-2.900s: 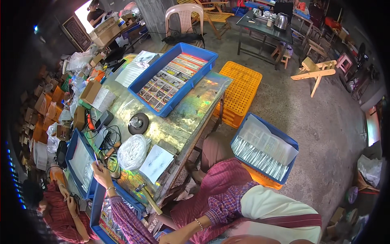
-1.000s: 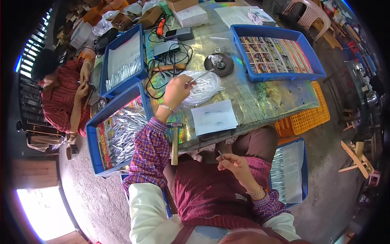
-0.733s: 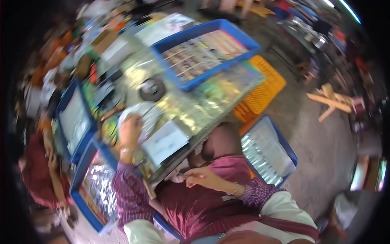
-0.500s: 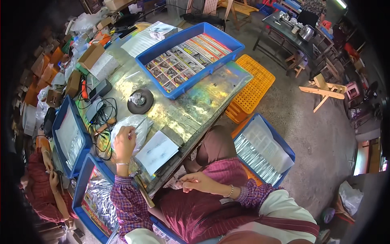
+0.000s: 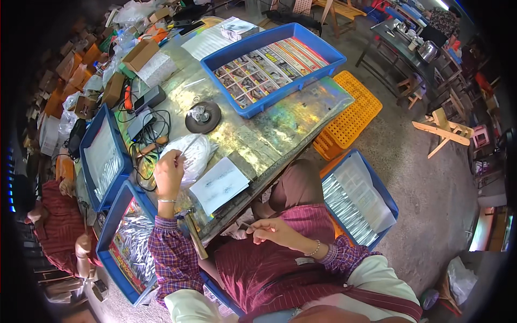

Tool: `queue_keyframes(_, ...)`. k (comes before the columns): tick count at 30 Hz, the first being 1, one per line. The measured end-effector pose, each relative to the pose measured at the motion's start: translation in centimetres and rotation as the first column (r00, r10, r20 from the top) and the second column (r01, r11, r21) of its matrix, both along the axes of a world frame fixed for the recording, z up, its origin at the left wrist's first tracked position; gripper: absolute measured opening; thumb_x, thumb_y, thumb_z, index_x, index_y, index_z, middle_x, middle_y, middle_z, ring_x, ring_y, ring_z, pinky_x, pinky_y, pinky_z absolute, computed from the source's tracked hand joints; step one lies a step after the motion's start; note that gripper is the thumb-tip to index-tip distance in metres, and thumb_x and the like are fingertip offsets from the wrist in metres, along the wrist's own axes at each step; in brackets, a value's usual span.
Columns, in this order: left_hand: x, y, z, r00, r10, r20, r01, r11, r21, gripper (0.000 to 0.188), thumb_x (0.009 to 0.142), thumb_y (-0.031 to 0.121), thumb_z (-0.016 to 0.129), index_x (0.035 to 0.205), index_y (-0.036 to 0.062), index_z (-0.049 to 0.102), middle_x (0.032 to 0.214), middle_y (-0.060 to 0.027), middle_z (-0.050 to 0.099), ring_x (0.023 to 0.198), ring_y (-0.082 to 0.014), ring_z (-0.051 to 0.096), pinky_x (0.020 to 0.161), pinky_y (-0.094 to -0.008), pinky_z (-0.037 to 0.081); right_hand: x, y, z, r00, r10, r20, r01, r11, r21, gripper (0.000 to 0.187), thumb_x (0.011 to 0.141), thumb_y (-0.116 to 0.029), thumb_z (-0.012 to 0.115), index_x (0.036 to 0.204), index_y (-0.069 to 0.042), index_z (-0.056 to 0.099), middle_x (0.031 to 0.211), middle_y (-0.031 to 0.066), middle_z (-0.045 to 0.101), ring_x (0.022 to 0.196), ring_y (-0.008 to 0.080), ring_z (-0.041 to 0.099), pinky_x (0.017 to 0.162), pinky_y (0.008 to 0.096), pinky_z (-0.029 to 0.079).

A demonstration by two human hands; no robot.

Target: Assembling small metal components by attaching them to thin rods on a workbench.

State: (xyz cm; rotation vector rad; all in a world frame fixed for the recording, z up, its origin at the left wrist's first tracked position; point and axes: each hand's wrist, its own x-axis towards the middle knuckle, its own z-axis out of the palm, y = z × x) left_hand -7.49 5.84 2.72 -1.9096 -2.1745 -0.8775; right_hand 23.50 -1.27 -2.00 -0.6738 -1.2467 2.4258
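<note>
Over the edge of a white plastic bag [image 5: 195,152] on the table, my left hand [image 5: 168,175] is closed in a pinch on a thin silvery strip, hard to see against the bag. My right hand [image 5: 273,234] is above my lap, thumb and fingers pinched together; what small thing it holds is too fine to make out. Between the hands, a white sheet [image 5: 219,187] with dark smudges lies at the table edge. Beside my left wrist a wooden tool handle [image 5: 195,239] sticks out past the edge. Loose silvery metal pieces [image 5: 137,255] fill a blue tray [image 5: 103,245] on my left.
To my right, a blue tray [image 5: 392,209] holds rows of silvery strips. A large paper-lined blue tray [image 5: 245,112] stands across the table, near a dark round disc [image 5: 203,118]. Cables [image 5: 156,134] tangle at left. Yellow crates [image 5: 353,110] stand beyond the edge. Another person [image 5: 62,226] sits at far left.
The whole view has shifted, so table and trays appear farther right. My hands keep nearly the same pinched poses. The person at far left has moved their arms.
</note>
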Motion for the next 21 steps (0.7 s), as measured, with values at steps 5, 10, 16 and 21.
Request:
queue_keyframes(5,-1.2,-1.0,1.0,0.991,0.028,0.130,-0.030,0.999,0.012,0.008,0.075,0.008,0.062,0.075,0.0019,0.057,0.061,-0.0101,0.058,0.047,-0.0210,0.053,0.048,-0.0303,0.041,0.0,0.1,0.3,0.999,0.004,0.047,-0.004,1.000,-0.003,0.026,0.090,-0.016,0.050,0.110,0.000,0.055,0.081,0.0025,0.060,0.075,0.0080,0.056,0.069,0.0215,0.045)
queue_keyframes(10,-1.4,-1.4,1.9,0.974,0.060,0.220,-0.079,0.994,0.076,0.006,0.074,0.005,0.061,0.074,0.0004,0.058,0.054,-0.0073,0.053,0.044,-0.0123,0.043,0.045,-0.0272,0.036,0.1,-0.1,-0.3,0.998,-0.033,0.056,0.036,0.998,-0.048,0.025,0.090,-0.016,0.050,0.109,-0.001,0.056,0.080,0.0020,0.060,0.075,0.0078,0.056,0.068,0.0211,0.045)
queue_keyframes(16,-1.1,-1.2,2.1,0.976,0.070,0.204,-0.101,0.985,0.143,0.010,0.074,0.005,0.062,0.084,0.0030,0.064,0.061,-0.0083,0.058,0.048,-0.0129,0.048,0.048,-0.0268,0.039,0.6,0.3,-0.1,0.991,-0.084,0.101,0.088,0.996,-0.033,0.025,0.090,-0.016,0.051,0.109,-0.002,0.056,0.080,0.0014,0.060,0.073,0.0066,0.054,0.067,0.0205,0.044)
queue_keyframes(21,-2.0,-2.6,1.0,0.957,0.117,0.267,-0.147,0.985,0.095,0.010,0.074,0.004,0.063,0.084,0.0024,0.065,0.055,-0.0049,0.047,0.050,-0.0114,0.038,0.047,-0.0279,0.032,0.2,0.1,-1.2,0.993,-0.117,0.003,0.117,0.993,-0.003,0.020,0.091,-0.015,0.050,0.105,-0.002,0.058,0.074,0.0008,0.060,0.061,0.0036,0.051,0.054,0.0165,0.040)
